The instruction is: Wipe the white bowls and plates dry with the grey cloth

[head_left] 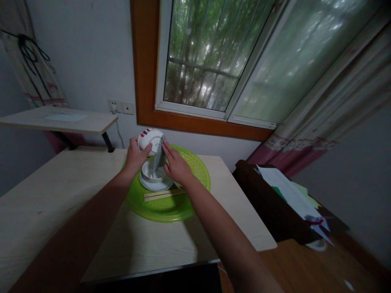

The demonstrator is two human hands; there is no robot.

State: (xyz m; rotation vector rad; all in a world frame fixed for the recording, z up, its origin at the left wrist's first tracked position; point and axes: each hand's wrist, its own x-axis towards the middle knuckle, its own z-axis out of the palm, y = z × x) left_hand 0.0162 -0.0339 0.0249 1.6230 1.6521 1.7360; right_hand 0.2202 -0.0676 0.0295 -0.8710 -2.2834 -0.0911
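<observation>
My left hand (136, 154) grips a white bowl (148, 140) with red marks, tipped on its side above the tray. In my right hand (176, 163) is a grey-green cloth (158, 158), pressed against the bowl's bottom and hanging down. Below them another white bowl (146, 171) stands on a white plate (156, 186). Both rest on a round green tray (165, 213). Pale chopsticks (161, 195) lie across the tray in front of the plate. Part of another dish is hidden behind my right hand.
The tray stands on a pale wooden table (232, 203). A raised shelf (61, 120) is at the left, near a wall socket (120, 107). A window (210, 57) is behind the table. Papers (290, 191) lie on dark furniture (259, 195) at the right.
</observation>
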